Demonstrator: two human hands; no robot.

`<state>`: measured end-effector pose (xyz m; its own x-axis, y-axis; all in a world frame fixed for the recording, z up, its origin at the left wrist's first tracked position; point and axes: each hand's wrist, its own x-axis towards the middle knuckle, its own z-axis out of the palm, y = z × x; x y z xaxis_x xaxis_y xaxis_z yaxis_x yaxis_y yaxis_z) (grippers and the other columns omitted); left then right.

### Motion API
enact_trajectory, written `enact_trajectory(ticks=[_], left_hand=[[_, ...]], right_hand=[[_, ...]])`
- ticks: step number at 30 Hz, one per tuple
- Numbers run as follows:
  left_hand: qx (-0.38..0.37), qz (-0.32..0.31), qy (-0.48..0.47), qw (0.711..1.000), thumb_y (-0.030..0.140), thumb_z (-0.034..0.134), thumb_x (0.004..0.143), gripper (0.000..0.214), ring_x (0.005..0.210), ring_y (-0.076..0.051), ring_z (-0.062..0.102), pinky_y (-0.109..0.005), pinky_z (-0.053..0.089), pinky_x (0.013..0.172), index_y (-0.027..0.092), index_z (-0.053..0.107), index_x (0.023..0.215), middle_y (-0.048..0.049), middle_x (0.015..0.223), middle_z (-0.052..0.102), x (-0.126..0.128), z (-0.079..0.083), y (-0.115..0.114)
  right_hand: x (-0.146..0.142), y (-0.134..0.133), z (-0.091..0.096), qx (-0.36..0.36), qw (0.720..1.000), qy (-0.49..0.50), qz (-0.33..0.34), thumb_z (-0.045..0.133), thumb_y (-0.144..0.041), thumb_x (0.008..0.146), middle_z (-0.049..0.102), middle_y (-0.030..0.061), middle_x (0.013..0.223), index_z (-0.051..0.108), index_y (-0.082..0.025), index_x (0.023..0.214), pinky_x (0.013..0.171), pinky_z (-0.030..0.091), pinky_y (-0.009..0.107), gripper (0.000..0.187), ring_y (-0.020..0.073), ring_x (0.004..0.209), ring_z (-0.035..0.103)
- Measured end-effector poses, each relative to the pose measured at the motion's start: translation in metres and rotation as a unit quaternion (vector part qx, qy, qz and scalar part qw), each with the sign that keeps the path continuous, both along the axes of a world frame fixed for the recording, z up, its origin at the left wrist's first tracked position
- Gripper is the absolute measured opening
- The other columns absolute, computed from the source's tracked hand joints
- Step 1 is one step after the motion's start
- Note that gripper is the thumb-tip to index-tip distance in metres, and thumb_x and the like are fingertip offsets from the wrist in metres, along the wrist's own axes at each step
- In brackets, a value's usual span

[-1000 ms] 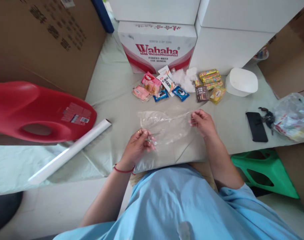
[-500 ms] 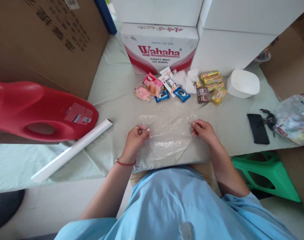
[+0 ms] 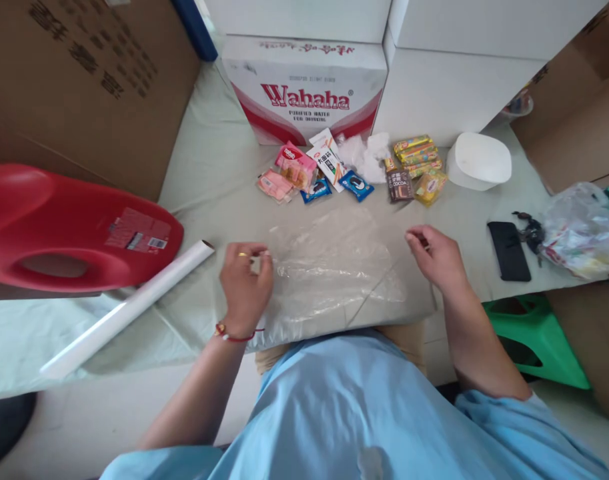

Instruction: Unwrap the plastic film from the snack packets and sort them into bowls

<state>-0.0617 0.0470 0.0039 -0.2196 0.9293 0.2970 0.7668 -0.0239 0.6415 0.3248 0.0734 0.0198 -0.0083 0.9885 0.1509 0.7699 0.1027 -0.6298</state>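
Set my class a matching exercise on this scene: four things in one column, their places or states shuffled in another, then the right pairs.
1. clear plastic
2. white tub
3. white roll
4. left hand

A. wearing a ring
B. beside the red jug
C. spread between left hand and right hand
D. just right of the yellow packets

Right pairs: 1-C, 2-D, 3-B, 4-A
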Motion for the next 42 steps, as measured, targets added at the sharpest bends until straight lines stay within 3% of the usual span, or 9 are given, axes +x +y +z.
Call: enact_trajectory(ticks=[4, 7, 11, 15, 21, 29, 35, 39, 42], left_hand=[[-0.068, -0.212, 0.118, 0.968, 0.038, 0.048, 0.105, 0.036, 0.132, -0.030, 0.063, -0.051, 0.042, 0.116, 0.019, 0.071, 0.125, -0.0154, 0.134, 0.073, 0.032, -0.009, -0.002], [-0.126, -0.282, 0.198, 0.930, 0.039, 0.044, 0.107, 0.049, 0.155, -0.032, 0.044, -0.061, 0.021, 0.130, 0.022, 0.058, 0.151, -0.0152, 0.164, 0.053, 0.040, -0.026, -0.004], [-0.130, -0.254, 0.241, 0.928, 0.044, 0.038, 0.109, 0.060, 0.162, -0.032, 0.034, -0.066, 0.010, 0.132, 0.025, 0.039, 0.166, -0.0144, 0.176, 0.031, 0.025, -0.042, -0.004], [-0.131, -0.191, 0.228, 0.946, 0.048, 0.038, 0.108, 0.065, 0.161, -0.035, 0.034, -0.071, 0.007, 0.130, 0.022, 0.033, 0.168, -0.0171, 0.174, 0.031, 0.007, -0.044, -0.001], [-0.136, -0.189, 0.208, 0.950, 0.049, 0.035, 0.110, 0.065, 0.163, -0.033, 0.031, -0.070, 0.002, 0.131, 0.021, 0.035, 0.168, -0.0151, 0.175, 0.029, 0.006, -0.041, 0.000], [-0.139, -0.193, 0.205, 0.949, 0.048, 0.035, 0.110, 0.062, 0.164, -0.031, 0.029, -0.067, 0.000, 0.133, 0.023, 0.037, 0.167, -0.0124, 0.176, 0.030, 0.005, -0.039, -0.001], [-0.134, -0.189, 0.198, 0.952, 0.050, 0.036, 0.110, 0.063, 0.164, -0.030, 0.029, -0.067, 0.000, 0.133, 0.022, 0.035, 0.167, -0.0119, 0.176, 0.030, 0.005, -0.040, -0.001], [-0.141, -0.183, 0.205, 0.951, 0.052, 0.033, 0.110, 0.067, 0.164, -0.028, 0.029, -0.066, 0.003, 0.134, 0.020, 0.030, 0.169, -0.0112, 0.175, 0.031, 0.006, -0.039, -0.001], [-0.148, -0.180, 0.218, 0.948, 0.052, 0.031, 0.110, 0.068, 0.164, -0.028, 0.028, -0.067, 0.003, 0.134, 0.018, 0.031, 0.168, -0.0108, 0.176, 0.030, 0.007, -0.039, -0.001]], right_hand=[[-0.064, 0.055, -0.003, 0.022, 0.993, -0.048, 0.104, 0.057, -0.030, 0.101, 0.074, 0.0113, 0.111, 0.075, -0.021, 0.112, 0.087, 0.055, 0.037, 0.024, 0.0249, 0.097, 0.070], [-0.121, 0.082, -0.026, -0.021, 0.978, -0.106, 0.176, 0.061, -0.031, 0.101, 0.060, 0.0147, 0.147, 0.067, -0.022, 0.137, 0.094, 0.056, 0.040, 0.038, 0.0278, 0.111, 0.068], [-0.147, 0.093, -0.057, -0.006, 0.963, -0.164, 0.213, 0.049, -0.031, 0.107, 0.051, 0.0172, 0.158, 0.069, -0.020, 0.134, 0.104, 0.053, 0.045, 0.035, 0.0332, 0.132, 0.058], [-0.129, 0.099, -0.071, 0.020, 0.981, -0.119, 0.154, 0.047, -0.028, 0.104, 0.060, 0.0196, 0.145, 0.072, -0.016, 0.127, 0.102, 0.054, 0.043, 0.036, 0.0298, 0.119, 0.065], [-0.132, 0.139, -0.057, 0.015, 0.993, -0.025, 0.111, 0.046, -0.036, 0.103, 0.076, 0.0132, 0.108, 0.073, -0.018, 0.112, 0.094, 0.053, 0.039, 0.034, 0.0274, 0.102, 0.069], [-0.196, 0.211, -0.037, 0.006, 0.997, -0.066, 0.046, 0.064, -0.029, 0.092, 0.077, 0.0155, 0.105, 0.073, -0.015, 0.114, 0.092, 0.051, 0.040, 0.027, 0.0308, 0.100, 0.069], [-0.163, 0.193, 0.000, 0.080, 0.989, -0.028, 0.118, 0.055, -0.018, 0.095, 0.072, 0.0062, 0.088, 0.072, -0.018, 0.101, 0.081, 0.048, 0.033, 0.018, 0.0220, 0.083, 0.064], [-0.120, 0.144, 0.031, 0.187, 0.949, -0.081, 0.242, 0.054, -0.024, 0.101, 0.070, 0.0070, 0.093, 0.071, -0.021, 0.099, 0.078, 0.048, 0.032, 0.018, 0.0211, 0.085, 0.064], [-0.100, 0.098, 0.028, 0.230, 0.913, -0.151, 0.300, 0.050, -0.021, 0.106, 0.069, 0.0069, 0.092, 0.073, -0.021, 0.109, 0.070, 0.046, 0.029, 0.022, 0.0189, 0.079, 0.062]])
